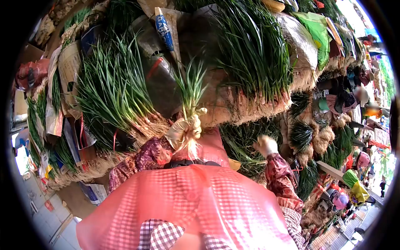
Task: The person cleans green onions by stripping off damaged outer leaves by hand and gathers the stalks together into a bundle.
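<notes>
My left hand (183, 130), in a pale glove, is wrapped round a small bunch of green-leaved plants (191, 89), held upright with the pale roots hanging below the fingers. To its left lies a larger loose pile of the same plants (114, 85), roots toward me. My right hand (265, 146), also gloved, is off to the right above dark loose leaves (239, 143). Motion blurs its fingers, and whether it holds anything cannot be made out. A big stack of plants (256, 54) lies beyond it, roots toward me.
A blue and white printed bag (164, 31) lies at the back. A red translucent apron (187, 204) covers my front. Bundled plants (301, 135) stand at the right. Farther right are other people (339, 199), one near a green and yellow bag (355, 186).
</notes>
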`<state>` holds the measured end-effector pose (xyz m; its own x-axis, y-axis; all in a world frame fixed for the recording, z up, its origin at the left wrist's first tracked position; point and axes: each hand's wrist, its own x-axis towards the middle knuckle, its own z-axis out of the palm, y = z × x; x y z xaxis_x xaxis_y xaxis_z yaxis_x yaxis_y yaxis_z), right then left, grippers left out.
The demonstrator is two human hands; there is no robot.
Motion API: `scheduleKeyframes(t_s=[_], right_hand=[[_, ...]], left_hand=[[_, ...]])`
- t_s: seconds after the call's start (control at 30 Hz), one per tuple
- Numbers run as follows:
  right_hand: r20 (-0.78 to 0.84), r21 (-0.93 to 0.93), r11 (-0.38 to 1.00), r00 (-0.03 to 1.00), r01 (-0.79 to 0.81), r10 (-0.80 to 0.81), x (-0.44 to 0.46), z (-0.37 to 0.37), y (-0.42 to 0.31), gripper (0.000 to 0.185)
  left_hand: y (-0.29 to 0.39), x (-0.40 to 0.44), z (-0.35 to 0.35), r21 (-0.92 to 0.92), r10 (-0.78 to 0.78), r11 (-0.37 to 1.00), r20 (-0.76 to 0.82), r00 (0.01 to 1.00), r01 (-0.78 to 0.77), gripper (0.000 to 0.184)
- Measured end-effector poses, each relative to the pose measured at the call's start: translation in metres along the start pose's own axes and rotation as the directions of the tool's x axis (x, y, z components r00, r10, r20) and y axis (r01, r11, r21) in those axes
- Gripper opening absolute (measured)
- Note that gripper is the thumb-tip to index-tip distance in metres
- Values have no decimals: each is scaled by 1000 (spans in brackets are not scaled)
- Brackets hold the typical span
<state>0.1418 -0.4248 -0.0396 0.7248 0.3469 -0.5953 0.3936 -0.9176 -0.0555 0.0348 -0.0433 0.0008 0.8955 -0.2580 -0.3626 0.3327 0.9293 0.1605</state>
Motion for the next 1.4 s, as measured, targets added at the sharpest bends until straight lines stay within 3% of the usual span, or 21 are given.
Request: scheduleKeyframes(t_s=[0.03, 0.07, 0.13, 0.17, 0.23, 0.3, 0.37, 0.4, 0.5, 0.6, 0.63, 0.73, 0.83, 1.0, 1.1, 1.13, 1.17, 1.23, 1.27, 1.3, 1.4], right_hand=[[-280, -138, 990, 960, -30, -10, 29, 0, -5, 23], [-502, 70, 995, 864, 73, -28, 43, -26, -13, 19], [-688, 161, 972, 725, 172, -15, 84, -63, -34, 32], [-623, 252, 962, 778, 103, 80, 97, -84, -49, 35], [-533, 161, 987, 841, 0, 87, 136, -90, -51, 31], [-541, 151, 985, 841, 88, 8, 135, -103, -65, 25], [-251, 702, 711, 952, 53, 177, 98, -127, -99, 17], [-260, 845, 512, 955, 154, 143, 84, -120, -111, 11], [-204, 976, 97, 974, 195, 97, 78, -91, -139, 9], [-125, 992, 15, 992, 125, -11, 63, -102, -159, 8], [-62, 989, -134, 996, 54, -57, 56, -108, -166, 8], [-29, 999, -34, 991, 24, -129, 53, -107, -171, 11], [-24, 987, -163, 989, -1, -147, 46, -110, -180, 11], [-2, 999, 42, 973, 12, -230, 45, -116, -171, 17], [-151, 988, -19, 983, 154, 103, 56, -110, -166, 21], [-67, 994, -84, 994, 74, 83, 57, -113, -162, 22], [-49, 968, -247, 999, 43, -17, 76, -102, -169, 22], [-150, 971, -212, 975, 114, -166, 95, -85, -158, 22], [-165, 969, -181, 986, 167, 31, 93, -94, -158, 19], [-106, 955, -276, 994, 109, 26, 82, -111, -150, 16], [-138, 875, -437, 973, 207, 186, 82, -104, -122, 13]], left_hand=[[3, -1, 3, -1, -19, 1000, -5, 1000, 19, 19], [2, 0, 8, 20, -44, 999, -63, 997, 45, 18], [0, 4, 13, 87, -38, 995, -153, 988, 52, 17], [-4, 8, 15, 130, -7, 991, -184, 983, 31, 17], [-4, 16, 13, 160, -39, 985, -131, 991, 60, 14], [-2, 22, 32, 228, -34, 969, -243, 969, 92, 12], [-6, 32, 32, 282, 36, 959, -262, 965, 41, 14], [-14, 41, 26, 346, 73, 938, -275, 959, 28, 15], [-26, 52, 33, 544, 138, 838, -281, 950, 39, 16], [-38, 64, 29, 565, 297, 815, -220, 929, -127, 21], [-39, 64, 23, 568, 291, 814, -220, 931, -120, 22], [-39, 65, 23, 593, 306, 796, -220, 926, -122, 23], [-34, 61, 25, 568, 268, 817, -224, 937, -98, 24], [-27, 63, 16, 598, 240, 799, -233, 942, -55, 17], [-25, 66, 6, 659, 249, 750, -354, 901, 52, 16], [-25, 65, 2, 664, 209, 745, -321, 924, 62, 15], [-25, 58, 9, 586, 166, 807, -351, 922, 78, 14], [-20, 50, 32, 414, 85, 906, -387, 918, 91, 14], [-19, 50, 15, 260, -17, 960, -316, 949, 104, 16], [-15, 42, 20, 109, -58, 990, -290, 955, 93, 19], [-5, 26, 23, -50, -130, 991, -209, 969, 122, 22]])
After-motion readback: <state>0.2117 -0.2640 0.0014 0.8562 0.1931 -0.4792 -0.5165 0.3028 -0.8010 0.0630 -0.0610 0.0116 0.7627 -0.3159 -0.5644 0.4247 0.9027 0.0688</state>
